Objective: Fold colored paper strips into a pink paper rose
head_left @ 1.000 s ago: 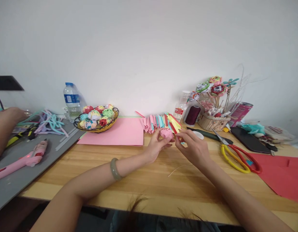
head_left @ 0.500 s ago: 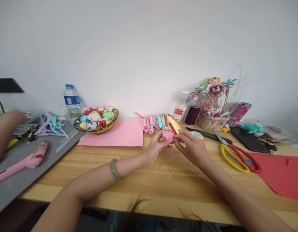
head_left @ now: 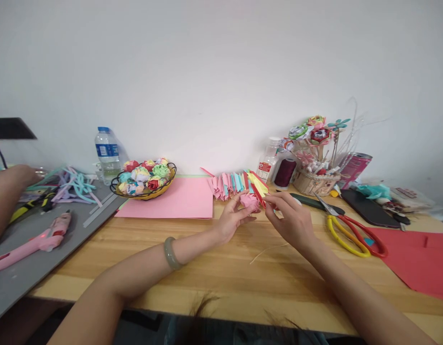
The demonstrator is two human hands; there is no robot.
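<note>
A crumpled pink paper flower (head_left: 249, 201) sits in my left hand (head_left: 231, 219), held between thumb and fingers above the table. Just to its right, my right hand (head_left: 291, 218) is closed in a pinch; whatever lies between its fingertips is too small to make out. Behind both hands stands a row of folded paper strips (head_left: 226, 185) in pink, blue, red and yellow. A thin pale thread (head_left: 266, 251) lies on the wood below my right hand.
Scissors (head_left: 346, 235), a black phone (head_left: 370, 208) and red paper (head_left: 418, 261) lie at right. A basket of paper flowers (head_left: 144, 194) overlaps pink paper (head_left: 185, 203). At left, a co-worker's hand (head_left: 18, 177) is above a grey board (head_left: 75, 244) with a pink glue gun (head_left: 38, 244).
My right hand first came in against the pink paper flower, then drew back a little to the right. My left hand keeps hold of the flower in nearly the same place.
</note>
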